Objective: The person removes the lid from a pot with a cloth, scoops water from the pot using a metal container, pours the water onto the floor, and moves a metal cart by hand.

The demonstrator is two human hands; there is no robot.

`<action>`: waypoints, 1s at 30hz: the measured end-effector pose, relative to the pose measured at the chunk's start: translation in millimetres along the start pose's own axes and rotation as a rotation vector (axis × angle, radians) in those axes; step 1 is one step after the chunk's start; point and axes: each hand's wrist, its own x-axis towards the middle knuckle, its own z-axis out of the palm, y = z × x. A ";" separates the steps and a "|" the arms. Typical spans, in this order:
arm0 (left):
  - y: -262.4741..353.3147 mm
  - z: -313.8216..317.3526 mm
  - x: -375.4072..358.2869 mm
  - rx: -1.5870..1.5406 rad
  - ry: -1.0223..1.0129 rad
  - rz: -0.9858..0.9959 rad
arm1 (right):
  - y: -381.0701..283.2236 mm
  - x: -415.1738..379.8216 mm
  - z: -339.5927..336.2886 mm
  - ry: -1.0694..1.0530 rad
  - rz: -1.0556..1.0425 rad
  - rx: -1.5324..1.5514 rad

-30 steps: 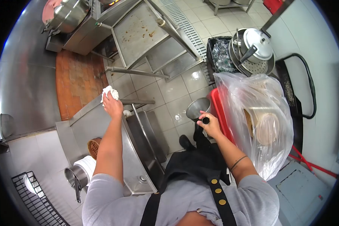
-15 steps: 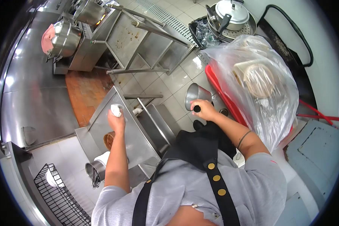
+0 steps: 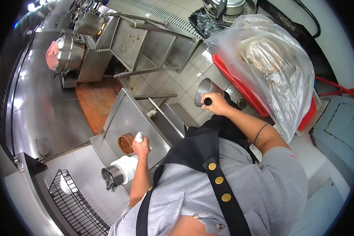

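Observation:
My left hand (image 3: pixel 141 147) is closed on a bunched white cloth (image 3: pixel 139 137) above the steel worktable (image 3: pixel 143 122). Close to that hand, a round bamboo steamer basket (image 3: pixel 125 144) sits on the table. Nearer to me are a stack of white dishes (image 3: pixel 126 167) and a small steel container (image 3: pixel 112 174) with metal tongs leaning out. My right hand (image 3: pixel 216 103) grips the black handle of a metal saucepan (image 3: pixel 205 89), out over the tiled floor. The pan is tilted, and its contents cannot be made out.
To the right, a large clear plastic bag (image 3: pixel 279 74) covers things in a red tub (image 3: pixel 240 86). Ahead stands a steel frame table (image 3: pixel 131 41). Pots (image 3: pixel 71 53) are at the stove on the left, where a flame shows. A black wire rack (image 3: pixel 76 204) is at lower left.
My left hand has drawn back toward me with the cloth, to beside the bamboo basket. My right hand still holds the saucepan, little moved. The whole view has shifted slightly.

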 end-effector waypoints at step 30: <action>10.8 28.3 40.3 -0.107 0.425 -0.258 | -90.0 167.4 -67.7 -0.204 -0.056 0.066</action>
